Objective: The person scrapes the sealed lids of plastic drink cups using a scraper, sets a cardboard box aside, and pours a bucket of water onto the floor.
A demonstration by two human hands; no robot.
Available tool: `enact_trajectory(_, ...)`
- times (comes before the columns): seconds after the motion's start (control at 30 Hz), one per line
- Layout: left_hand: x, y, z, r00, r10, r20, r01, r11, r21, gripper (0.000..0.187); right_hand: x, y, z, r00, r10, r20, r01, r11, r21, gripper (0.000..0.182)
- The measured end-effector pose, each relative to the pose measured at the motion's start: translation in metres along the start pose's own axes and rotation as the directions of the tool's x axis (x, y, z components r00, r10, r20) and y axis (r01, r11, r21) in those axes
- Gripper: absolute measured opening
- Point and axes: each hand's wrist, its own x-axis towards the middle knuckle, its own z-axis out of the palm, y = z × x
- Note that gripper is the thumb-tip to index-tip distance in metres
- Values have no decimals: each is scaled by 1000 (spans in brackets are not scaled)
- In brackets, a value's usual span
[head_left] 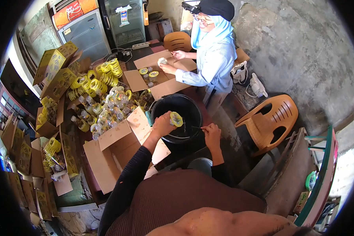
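Left hand (163,126) was curled snugly round yellow-lidded plastic cup (176,119), above middle of black bucket (197,111). Right hand (212,137), fingertips pinched together, held thin dark tool (196,127) sideways near bucket's right rim; cup lay leftward, apart from tip.

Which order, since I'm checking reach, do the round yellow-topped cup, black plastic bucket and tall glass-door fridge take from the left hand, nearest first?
1. Yellow-topped cup: held in the left hand.
2. Black bucket: close by, mostly to the hand's right.
3. Glass-door fridge: far back, slightly left.
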Motion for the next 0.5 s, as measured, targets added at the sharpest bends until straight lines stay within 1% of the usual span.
enact_trajectory(0.03, -1, 2, 2, 1000, -4, -4, 5, 995, 99, 60, -1, 0, 0, 1000, -9, -6, 9, 1000, 3, 9)
enact_trajectory(0.07, -1, 1, 3, 1000, -7, 1, 6, 995, 99, 60, -2, 0, -1, 1000, -5, -3, 5, 1000, 4, 9)
enact_trajectory(0.13, 5, 0, 4, 977, -26, 211, -3, 990, 140, 58, -3, 0, -5, 998, -38, -44, 39, 999, 16, 9)
enact_trajectory(0.17, 5, -1, 6, 976, -25, 217, -6, 990, 140, 58, -4, 0, -7, 998, -32, -45, 33, 999, 15, 9)
enact_trajectory(0.23, 6, -4, 10, 969, 68, 238, -115, 975, 189, 56, -5, 0, -12, 998, -9, -65, 14, 997, 72, 9)
enact_trajectory(0.27, 8, -5, 12, 968, 71, 242, -119, 975, 190, 56, -6, 3, -12, 998, -5, -67, 10, 997, 72, 9)
enact_trajectory(0.33, 14, -3, 16, 953, 43, 301, -121, 962, 244, 54, -8, 8, -15, 997, 41, -73, -32, 993, 116, 10)
enact_trajectory(0.47, 26, -8, 34, 953, 13, 303, -107, 949, 295, 53, -14, 13, -21, 991, 83, -103, -69, 988, 136, 10)
enact_trajectory(0.5, 29, -8, 38, 951, -22, 310, -88, 937, 338, 53, -15, 14, -24, 989, 100, -108, -83, 985, 153, 10)
